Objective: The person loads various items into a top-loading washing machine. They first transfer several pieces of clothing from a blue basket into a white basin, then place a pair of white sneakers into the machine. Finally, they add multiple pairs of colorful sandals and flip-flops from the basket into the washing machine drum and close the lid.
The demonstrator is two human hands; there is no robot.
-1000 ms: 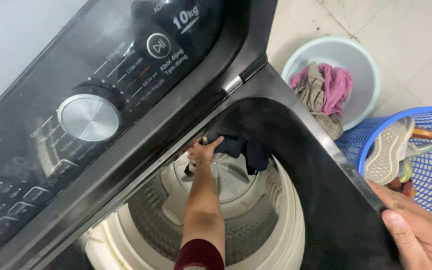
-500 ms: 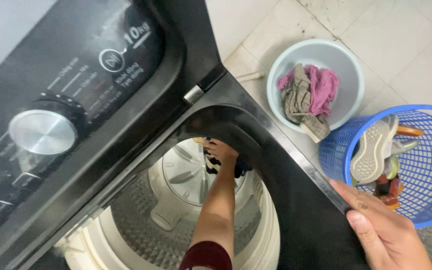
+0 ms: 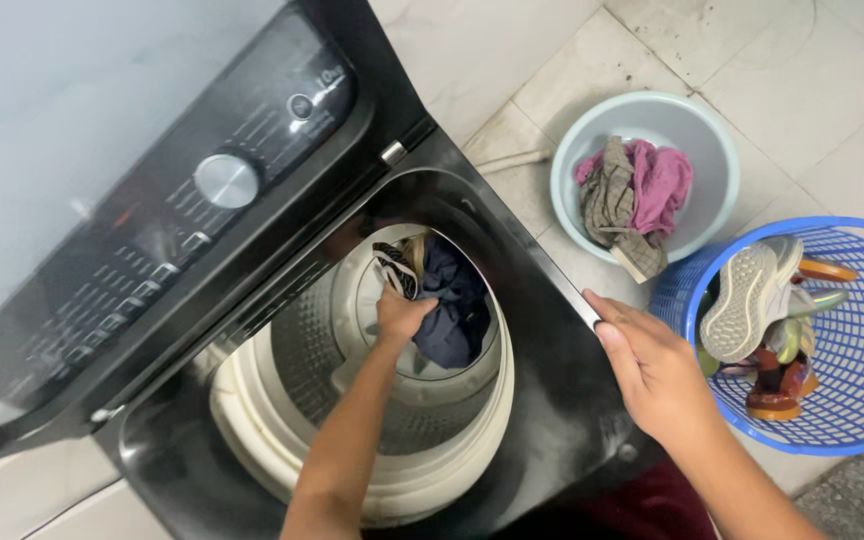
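Fingers of the left hand (image 3: 402, 315) are closed around a bundle of dark clothes (image 3: 449, 300) – navy cloth with a striped piece at its far-left edge. Hand and bundle sit inside the drum (image 3: 282, 360) of the top-loading washing machine (image 3: 562, 420), at the far side of the opening, with the forearm reaching in from the near edge.

Right hand (image 3: 652, 370) lies flat on the machine's black top rim, right of the opening. Its fingers are spread and extended, with the thumb along the rim edge – I see nothing gripped in it.

Drum is perforated metal with a cream plastic collar round it. Control panel (image 3: 152, 250) is on the left, black, with a round silver dial (image 3: 226, 180) and rows of small buttons.

On the tiled floor (image 3: 832, 120) to the right:
- pale blue round basin (image 3: 697, 135) holding a pink cloth (image 3: 660, 185) and a grey-brown checked cloth (image 3: 610, 200), the two touching
- blue slatted plastic basket (image 3: 852, 380) just beside the basin on its near right side, holding a light-soled sneaker (image 3: 742, 305) sole-up, plus other footwear in orange and brown

Basin and basket are well apart from the bundle. I can't tell what lies at the bottom of the drum – the bundle and arm cover it.
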